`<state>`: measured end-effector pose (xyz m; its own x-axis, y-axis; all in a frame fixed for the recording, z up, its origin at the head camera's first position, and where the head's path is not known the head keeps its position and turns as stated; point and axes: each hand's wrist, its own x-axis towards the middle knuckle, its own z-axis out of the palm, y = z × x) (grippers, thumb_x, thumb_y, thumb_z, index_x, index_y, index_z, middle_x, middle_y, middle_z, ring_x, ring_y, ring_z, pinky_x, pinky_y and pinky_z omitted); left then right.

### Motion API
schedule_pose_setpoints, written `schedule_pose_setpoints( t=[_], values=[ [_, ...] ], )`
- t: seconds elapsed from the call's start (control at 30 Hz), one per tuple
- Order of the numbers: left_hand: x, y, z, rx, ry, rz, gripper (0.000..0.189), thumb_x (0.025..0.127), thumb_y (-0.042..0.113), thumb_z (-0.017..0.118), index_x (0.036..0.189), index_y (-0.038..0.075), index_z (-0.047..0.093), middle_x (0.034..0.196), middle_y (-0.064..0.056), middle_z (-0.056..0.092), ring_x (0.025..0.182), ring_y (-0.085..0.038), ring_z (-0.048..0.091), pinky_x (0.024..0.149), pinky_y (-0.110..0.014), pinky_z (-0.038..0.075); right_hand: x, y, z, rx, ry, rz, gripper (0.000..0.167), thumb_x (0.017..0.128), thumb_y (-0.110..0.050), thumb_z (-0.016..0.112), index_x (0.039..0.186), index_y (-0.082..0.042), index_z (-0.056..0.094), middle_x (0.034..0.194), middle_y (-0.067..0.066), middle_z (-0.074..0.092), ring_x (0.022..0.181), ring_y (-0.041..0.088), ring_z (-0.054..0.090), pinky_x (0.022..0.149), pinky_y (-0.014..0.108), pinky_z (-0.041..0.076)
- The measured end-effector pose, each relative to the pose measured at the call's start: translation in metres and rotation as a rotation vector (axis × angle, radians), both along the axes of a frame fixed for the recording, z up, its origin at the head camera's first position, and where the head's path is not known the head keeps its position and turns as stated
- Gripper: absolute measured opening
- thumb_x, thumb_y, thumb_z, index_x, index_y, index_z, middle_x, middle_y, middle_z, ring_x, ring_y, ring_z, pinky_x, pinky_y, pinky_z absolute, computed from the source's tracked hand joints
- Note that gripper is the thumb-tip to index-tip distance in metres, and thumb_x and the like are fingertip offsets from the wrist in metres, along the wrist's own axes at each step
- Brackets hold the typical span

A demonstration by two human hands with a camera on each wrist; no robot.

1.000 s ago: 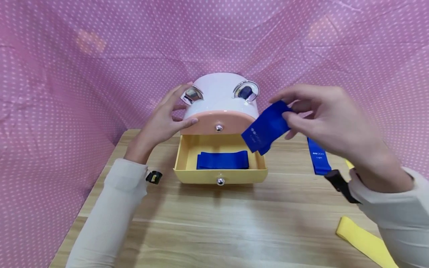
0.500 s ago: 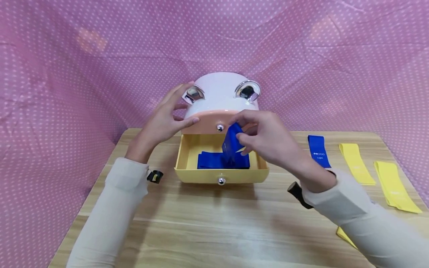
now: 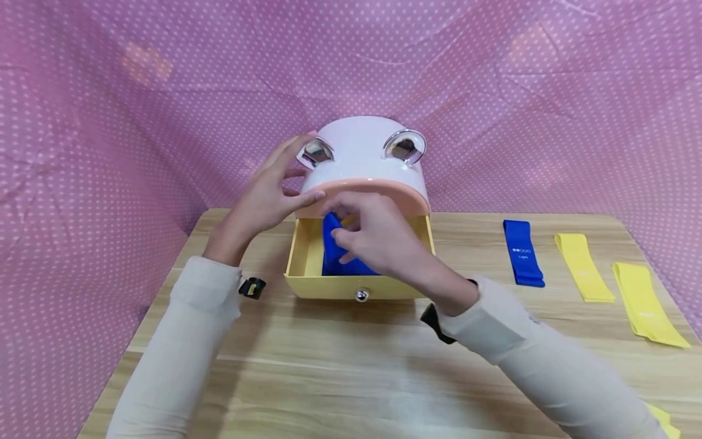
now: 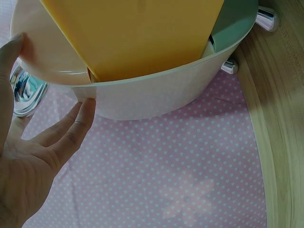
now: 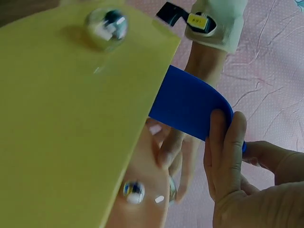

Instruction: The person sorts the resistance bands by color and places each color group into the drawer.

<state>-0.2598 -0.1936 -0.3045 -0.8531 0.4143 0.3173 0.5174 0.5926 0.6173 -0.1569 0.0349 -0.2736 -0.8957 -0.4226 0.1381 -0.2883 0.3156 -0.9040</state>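
A rounded white drawer box [image 3: 362, 146] with silver ears has a peach upper drawer [image 3: 384, 188] pushed in and a yellow lower drawer [image 3: 323, 286] pulled out. My left hand [image 3: 260, 195] rests against the box's left side. Its thumb touches the peach front, and its fairly straight fingers meet the white wall [image 4: 137, 102] in the left wrist view. Between thumb and fingers, my right hand [image 3: 378, 235] pinches a folded blue resistance band [image 5: 190, 102] above the yellow drawer's left part. More blue band [image 3: 356, 267] lies inside that drawer, partly hidden by the hand.
To the right on the wooden table [image 3: 351, 366] lie another blue band [image 3: 523, 251], marked Light, and two yellow bands, one nearer [image 3: 584, 268] and one farther right [image 3: 647, 305]. A further yellow piece [image 3: 666, 421] shows beside the right sleeve. Pink dotted cloth [image 3: 351, 55] hangs behind.
My right hand has carried the blue band leftward and down, from beside the box to over the left part of the yellow drawer. The left hand has stayed at the box.
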Motion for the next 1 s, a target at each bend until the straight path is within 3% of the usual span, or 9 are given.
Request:
schedule_pose_setpoints(
  t=[0.2, 0.5, 0.7, 1.0],
  values=[
    [0.0, -0.001, -0.001, 0.004, -0.011, -0.005, 0.091, 0.094, 0.03, 0.08, 0.165, 0.045, 0.025, 0.172, 0.001, 0.024, 0.136, -0.038, 0.058, 0.098, -0.05, 0.064, -0.004, -0.018, -0.008, -0.042, -0.042, 0.014, 0.031, 0.097, 0.007, 0.062, 0.125, -0.002, 0.071, 0.127, 0.014, 0.067, 0.071, 0.022, 0.073, 0.061, 0.033, 0.068],
    [0.0, 0.0, 0.001, -0.028, 0.019, 0.012, 0.093, 0.091, 0.036, 0.083, 0.164, 0.047, 0.026, 0.17, 0.002, 0.028, 0.133, -0.032, 0.061, 0.094, -0.043, 0.066, -0.009, -0.002, -0.036, 0.016, -0.1, -0.091, 0.027, 0.098, 0.004, 0.063, 0.124, -0.002, 0.069, 0.117, 0.015, 0.067, 0.07, 0.021, 0.073, 0.062, 0.035, 0.069],
    [-0.001, 0.001, 0.001, -0.021, 0.008, 0.019, 0.093, 0.092, 0.035, 0.083, 0.164, 0.047, 0.026, 0.171, 0.002, 0.027, 0.134, -0.033, 0.061, 0.095, -0.043, 0.066, -0.008, 0.013, -0.045, 0.076, -0.063, -0.131, 0.028, 0.097, 0.005, 0.063, 0.124, -0.001, 0.069, 0.114, 0.016, 0.072, 0.06, 0.017, 0.07, 0.058, 0.03, 0.067],
    [-0.001, 0.001, 0.001, -0.014, -0.004, 0.02, 0.094, 0.091, 0.035, 0.084, 0.164, 0.048, 0.026, 0.17, 0.004, 0.028, 0.134, -0.031, 0.06, 0.096, -0.042, 0.066, -0.014, 0.029, -0.053, 0.246, 0.009, -0.171, 0.027, 0.094, 0.007, 0.065, 0.121, 0.006, 0.068, 0.109, 0.02, 0.072, 0.066, 0.02, 0.073, 0.053, 0.025, 0.064]
  ],
)
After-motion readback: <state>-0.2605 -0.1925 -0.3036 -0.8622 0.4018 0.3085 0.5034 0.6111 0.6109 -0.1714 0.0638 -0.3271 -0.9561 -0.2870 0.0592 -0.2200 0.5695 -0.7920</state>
